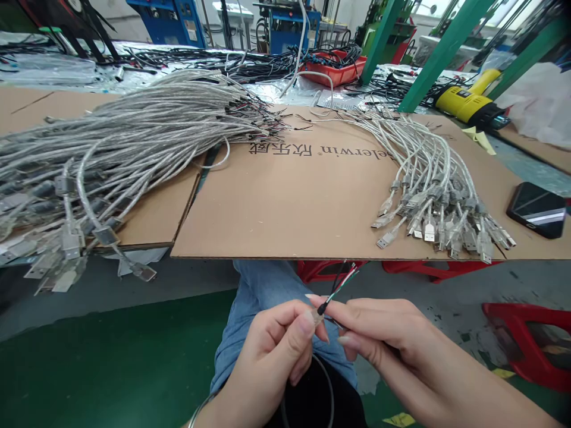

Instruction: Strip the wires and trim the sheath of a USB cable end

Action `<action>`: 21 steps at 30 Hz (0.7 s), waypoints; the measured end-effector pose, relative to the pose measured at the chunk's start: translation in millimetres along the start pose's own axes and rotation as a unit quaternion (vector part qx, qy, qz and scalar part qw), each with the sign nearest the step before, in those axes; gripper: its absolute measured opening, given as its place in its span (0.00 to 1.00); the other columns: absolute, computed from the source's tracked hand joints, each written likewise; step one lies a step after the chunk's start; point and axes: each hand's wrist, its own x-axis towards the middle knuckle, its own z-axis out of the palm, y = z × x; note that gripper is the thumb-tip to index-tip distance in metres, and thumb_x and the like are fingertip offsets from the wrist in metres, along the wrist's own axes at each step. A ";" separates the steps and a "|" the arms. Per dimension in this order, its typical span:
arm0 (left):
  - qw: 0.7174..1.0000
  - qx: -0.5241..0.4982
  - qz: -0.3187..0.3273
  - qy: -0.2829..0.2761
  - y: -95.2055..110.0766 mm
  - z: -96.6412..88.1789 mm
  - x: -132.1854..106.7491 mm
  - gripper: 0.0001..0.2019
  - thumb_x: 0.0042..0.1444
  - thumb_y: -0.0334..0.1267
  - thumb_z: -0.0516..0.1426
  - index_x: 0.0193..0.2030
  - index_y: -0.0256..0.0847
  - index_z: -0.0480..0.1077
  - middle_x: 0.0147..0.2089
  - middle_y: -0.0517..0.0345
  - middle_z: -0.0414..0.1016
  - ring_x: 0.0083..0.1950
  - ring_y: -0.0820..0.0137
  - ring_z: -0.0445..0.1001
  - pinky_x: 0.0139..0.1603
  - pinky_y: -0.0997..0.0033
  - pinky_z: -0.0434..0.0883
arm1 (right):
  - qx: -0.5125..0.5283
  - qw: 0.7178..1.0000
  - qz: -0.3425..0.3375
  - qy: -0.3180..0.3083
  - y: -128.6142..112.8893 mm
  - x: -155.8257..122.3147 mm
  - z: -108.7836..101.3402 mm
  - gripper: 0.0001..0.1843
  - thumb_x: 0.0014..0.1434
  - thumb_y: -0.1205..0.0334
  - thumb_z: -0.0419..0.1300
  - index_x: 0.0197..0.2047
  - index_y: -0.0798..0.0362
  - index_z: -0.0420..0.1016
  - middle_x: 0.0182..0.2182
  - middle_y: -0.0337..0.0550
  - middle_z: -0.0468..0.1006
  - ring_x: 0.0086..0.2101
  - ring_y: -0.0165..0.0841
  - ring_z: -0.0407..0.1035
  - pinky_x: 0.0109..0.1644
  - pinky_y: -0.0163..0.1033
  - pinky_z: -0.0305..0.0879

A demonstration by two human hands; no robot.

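My left hand pinches the stripped end of a clear-jacketed USB-type cable between thumb and forefinger, above my lap. A short black section sits at the jacket's end, and thin red, white, green and black wires fan out upward from it. My right hand is close against this end; its forefinger reaches behind the wires. Between its thumb and fingers runs a thin dark strand, partly hidden. The cable's grey length loops down over my lap.
Cardboard covers the table. A large heap of clear cables lies left, a smaller bundle with USB plugs right. Beyond are a phone, a yellow heat gun, a red tray and green posts. Red stools stand below.
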 end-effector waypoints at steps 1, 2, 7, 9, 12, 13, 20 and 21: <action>1.000 0.007 0.002 0.003 0.2 -0.3 -0.2 0.16 0.59 0.49 0.55 0.29 0.39 0.71 0.15 0.71 0.52 0.17 0.79 0.48 0.19 0.77 0.49 | -0.002 1.000 0.000 -0.002 -0.7 0.0 -0.3 0.11 0.65 0.71 0.48 0.33 0.54 0.69 0.23 0.34 0.65 0.24 0.28 0.61 0.28 0.33 0.59; 1.000 0.012 0.003 0.006 0.3 -0.6 -0.5 0.16 0.59 0.49 0.56 0.29 0.39 0.71 0.15 0.71 0.52 0.17 0.79 0.48 0.19 0.77 0.49 | -0.002 1.000 -0.001 -0.002 -1.3 -0.2 -0.6 0.11 0.65 0.71 0.49 0.33 0.54 0.69 0.23 0.34 0.64 0.24 0.28 0.61 0.28 0.33 0.59; 1.000 0.013 0.002 0.001 -0.4 -1.5 -1.4 0.16 0.59 0.49 0.55 0.29 0.39 0.71 0.15 0.71 0.52 0.17 0.79 0.48 0.19 0.76 0.50 | -0.001 1.000 -0.011 0.015 -3.1 -1.0 -1.2 0.13 0.65 0.70 0.47 0.31 0.53 0.68 0.23 0.35 0.65 0.24 0.29 0.62 0.27 0.34 0.60; 1.000 0.016 0.002 0.007 0.0 -1.3 -1.8 0.16 0.59 0.49 0.55 0.29 0.38 0.71 0.15 0.71 0.52 0.17 0.79 0.48 0.20 0.76 0.50 | -0.004 1.000 -0.009 0.010 -3.7 -0.8 -1.1 0.13 0.65 0.70 0.48 0.32 0.53 0.69 0.23 0.35 0.65 0.23 0.29 0.62 0.27 0.33 0.59; 1.000 0.020 0.002 0.017 2.0 -0.4 -2.3 0.16 0.58 0.49 0.56 0.28 0.38 0.71 0.15 0.71 0.52 0.17 0.79 0.48 0.19 0.75 0.50 | -0.013 1.000 -0.009 0.007 -4.4 -0.5 -1.4 0.11 0.64 0.71 0.49 0.32 0.54 0.69 0.22 0.35 0.65 0.23 0.28 0.61 0.26 0.33 0.59; 1.000 0.019 0.002 0.019 2.8 0.0 -2.2 0.16 0.58 0.49 0.57 0.28 0.38 0.70 0.15 0.71 0.52 0.17 0.79 0.48 0.19 0.76 0.50 | -0.014 1.000 -0.013 0.010 -4.5 -0.5 -1.5 0.11 0.64 0.71 0.49 0.33 0.53 0.70 0.22 0.35 0.65 0.23 0.28 0.61 0.26 0.32 0.59; 1.000 0.014 0.001 0.011 4.5 0.1 -0.9 0.16 0.57 0.50 0.57 0.28 0.39 0.70 0.15 0.71 0.52 0.17 0.79 0.48 0.19 0.76 0.50 | -0.030 0.998 -0.038 0.034 -6.3 1.0 -2.2 0.15 0.65 0.68 0.47 0.33 0.51 0.72 0.22 0.38 0.69 0.22 0.32 0.64 0.26 0.35 0.63; 1.000 0.015 0.001 0.011 4.2 -0.3 -1.1 0.16 0.57 0.50 0.57 0.28 0.39 0.70 0.15 0.71 0.52 0.17 0.79 0.48 0.20 0.76 0.51 | -0.030 0.998 -0.047 0.042 -6.9 1.9 -2.5 0.16 0.65 0.68 0.46 0.33 0.51 0.73 0.21 0.38 0.69 0.21 0.32 0.64 0.25 0.35 0.63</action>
